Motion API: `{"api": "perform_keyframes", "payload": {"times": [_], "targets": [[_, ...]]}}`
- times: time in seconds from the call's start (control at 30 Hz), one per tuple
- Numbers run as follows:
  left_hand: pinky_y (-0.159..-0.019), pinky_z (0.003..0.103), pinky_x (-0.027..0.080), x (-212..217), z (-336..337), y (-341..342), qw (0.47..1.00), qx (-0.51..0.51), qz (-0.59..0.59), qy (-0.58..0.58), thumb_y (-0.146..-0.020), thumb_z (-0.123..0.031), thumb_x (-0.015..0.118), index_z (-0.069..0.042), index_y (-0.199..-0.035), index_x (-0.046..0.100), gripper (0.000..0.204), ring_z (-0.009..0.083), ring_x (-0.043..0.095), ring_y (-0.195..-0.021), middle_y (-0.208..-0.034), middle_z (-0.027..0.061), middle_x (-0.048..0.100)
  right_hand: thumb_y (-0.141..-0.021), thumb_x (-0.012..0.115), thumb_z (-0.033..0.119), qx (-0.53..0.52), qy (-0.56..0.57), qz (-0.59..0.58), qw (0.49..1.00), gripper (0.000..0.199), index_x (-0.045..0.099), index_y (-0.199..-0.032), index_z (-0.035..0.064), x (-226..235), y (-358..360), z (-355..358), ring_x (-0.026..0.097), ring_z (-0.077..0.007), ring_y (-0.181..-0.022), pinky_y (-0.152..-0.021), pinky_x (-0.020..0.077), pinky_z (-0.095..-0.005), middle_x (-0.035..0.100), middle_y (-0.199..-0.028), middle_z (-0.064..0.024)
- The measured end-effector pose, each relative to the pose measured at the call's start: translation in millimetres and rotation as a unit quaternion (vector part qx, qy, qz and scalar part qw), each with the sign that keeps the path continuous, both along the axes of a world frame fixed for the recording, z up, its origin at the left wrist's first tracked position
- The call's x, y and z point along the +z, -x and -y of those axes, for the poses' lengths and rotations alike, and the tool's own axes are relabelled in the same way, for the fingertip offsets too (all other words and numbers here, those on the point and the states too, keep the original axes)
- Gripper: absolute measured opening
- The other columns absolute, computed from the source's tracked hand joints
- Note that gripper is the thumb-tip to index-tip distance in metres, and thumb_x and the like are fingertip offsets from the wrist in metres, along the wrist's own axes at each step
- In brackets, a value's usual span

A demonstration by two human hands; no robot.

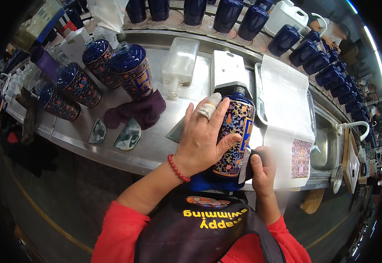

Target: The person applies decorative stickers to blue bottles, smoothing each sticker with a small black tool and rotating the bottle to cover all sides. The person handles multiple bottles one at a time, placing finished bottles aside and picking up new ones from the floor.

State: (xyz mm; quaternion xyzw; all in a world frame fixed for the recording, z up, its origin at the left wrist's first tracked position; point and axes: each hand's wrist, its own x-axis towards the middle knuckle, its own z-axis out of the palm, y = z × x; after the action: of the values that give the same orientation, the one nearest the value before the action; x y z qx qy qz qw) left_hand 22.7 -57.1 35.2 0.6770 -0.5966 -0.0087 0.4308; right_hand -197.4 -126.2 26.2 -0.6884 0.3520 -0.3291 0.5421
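A dark blue glass bottle (235,120) with a colourful floral wrap stands slightly tilted in front of me. My left hand (199,142) lies across its left side, thumb on the front, holding it. One finger of that hand is wrapped in whitish cloth, and a red bead bracelet circles the wrist. Low on the bottle's right side, my right hand (263,171) is closed on a black-handled scraper (256,152). Its pale flat blade appears to touch the bottle's lower edge; the hand is slightly blurred. Behind the bottle's neck is a white block with a dark front (228,70).
Several wrapped bottles (132,72) stand at the left beside a purple cloth (140,109) and green-patterned pieces (128,135). A clear bottle (180,61) lies farther back. On the right, a white sheet with a floral print (283,96) lies beside a sink (324,149). Plain blue bottles (253,22) line the back.
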Motion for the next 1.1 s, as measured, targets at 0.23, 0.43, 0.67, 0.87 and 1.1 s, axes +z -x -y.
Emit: {"api": "perform_keyframes", "payload": {"times": [0.23,0.43,0.67,0.87,1.1], "targets": [[-0.114,0.061,0.027,0,0,-1,1.000,0.013,0.004,0.015,-0.098,-0.060,0.053,0.000,-0.149,0.043,0.080,0.0439,0.051,-0.128,-0.138,0.0263,0.053,-0.102,0.066,0.029,-0.005,0.012,-0.005,1.000,0.028,0.056,-0.105,0.0031,0,0,0,0.051,-0.0065,-0.077,-0.069,0.0440,-0.0216,0.057,-0.086,0.0015],[-0.115,0.061,0.026,-2,1,-3,1.000,0.003,-0.001,0.008,-0.099,-0.060,0.052,-0.001,-0.149,0.045,0.077,0.0450,0.049,-0.130,-0.139,0.0263,0.053,-0.102,0.065,0.028,-0.004,-0.004,0.000,1.000,0.026,0.056,-0.105,0.0033,0,0,-1,0.050,-0.0063,-0.078,-0.069,0.0432,-0.0212,0.057,-0.087,0.0017],[-0.110,0.066,0.026,-1,-1,-2,0.999,-0.029,-0.035,-0.006,-0.100,-0.058,0.048,-0.007,-0.152,0.045,0.073,0.0472,0.046,-0.130,-0.135,0.0226,0.057,-0.102,0.065,0.028,-0.005,0.012,-0.011,1.000,0.027,0.057,-0.106,0.0025,0,0,-1,0.051,-0.0069,-0.079,-0.070,0.0437,-0.0222,0.058,-0.087,0.0006],[-0.114,0.060,0.025,-10,1,-4,0.994,-0.061,-0.084,0.036,-0.100,-0.058,0.050,-0.006,-0.155,0.039,0.077,0.0470,0.044,-0.133,-0.144,0.0293,0.049,-0.102,0.065,0.027,-0.010,0.024,-0.006,1.000,0.027,0.057,-0.106,0.0022,1,-1,-1,0.052,-0.0071,-0.079,-0.070,0.0442,-0.0224,0.058,-0.088,0.0002],[-0.117,0.055,0.020,-19,-4,-6,0.991,-0.104,-0.089,0.004,-0.095,-0.066,0.053,-0.007,-0.160,0.029,0.091,0.0456,0.035,-0.143,-0.154,0.0326,0.035,-0.102,0.064,0.027,-0.008,0.017,0.000,1.000,0.027,0.057,-0.107,0.0017,1,-1,-1,0.051,-0.0064,-0.078,-0.069,0.0437,-0.0217,0.058,-0.086,0.0011]]}}
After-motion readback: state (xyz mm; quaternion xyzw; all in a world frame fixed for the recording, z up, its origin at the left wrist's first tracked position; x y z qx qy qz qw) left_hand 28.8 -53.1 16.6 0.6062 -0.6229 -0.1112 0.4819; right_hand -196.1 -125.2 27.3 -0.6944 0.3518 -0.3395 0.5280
